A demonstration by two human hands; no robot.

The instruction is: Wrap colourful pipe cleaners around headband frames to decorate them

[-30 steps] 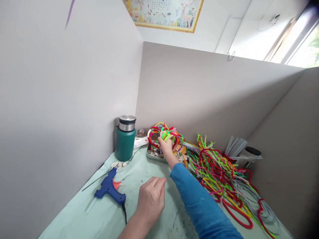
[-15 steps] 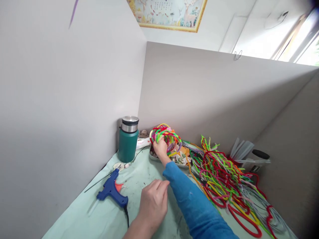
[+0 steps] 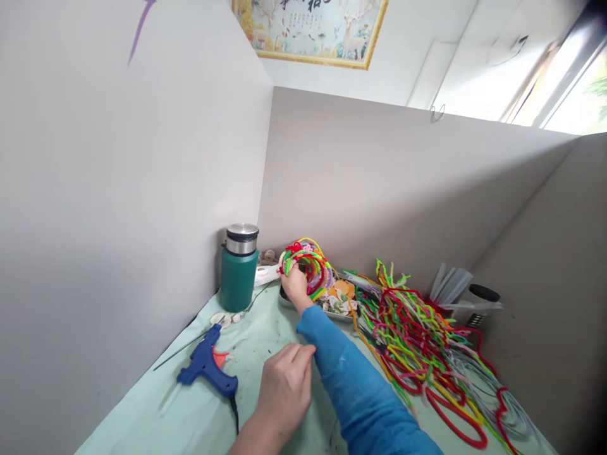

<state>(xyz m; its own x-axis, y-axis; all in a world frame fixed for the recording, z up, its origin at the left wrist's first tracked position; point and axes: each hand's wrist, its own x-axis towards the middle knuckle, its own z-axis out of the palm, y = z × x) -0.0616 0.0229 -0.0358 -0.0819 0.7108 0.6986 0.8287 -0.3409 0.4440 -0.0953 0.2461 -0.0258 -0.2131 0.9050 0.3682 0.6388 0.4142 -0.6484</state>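
Observation:
My right hand (image 3: 294,282), in a blue sleeve, reaches to the back of the table and grips a bundle of colourful pipe-cleaner rings (image 3: 309,264). It holds them over the left end of a metal tray (image 3: 334,313) of shells and orange pieces. My left hand (image 3: 285,387) rests near the front with fingers loosely curled and nothing in it. A blue glue gun (image 3: 207,366) lies just left of that hand.
A teal flask with a steel lid (image 3: 239,266) stands in the back left corner. A big heap of loose pipe cleaners (image 3: 422,344) covers the right side. Glue sticks (image 3: 450,282) and a black-topped container (image 3: 477,299) sit at the far right. Grey partition walls (image 3: 370,183) enclose the table.
My right hand has carried the ring bundle leftward and slightly down, from over the tray's middle to its left end. My left hand has stayed about where it was.

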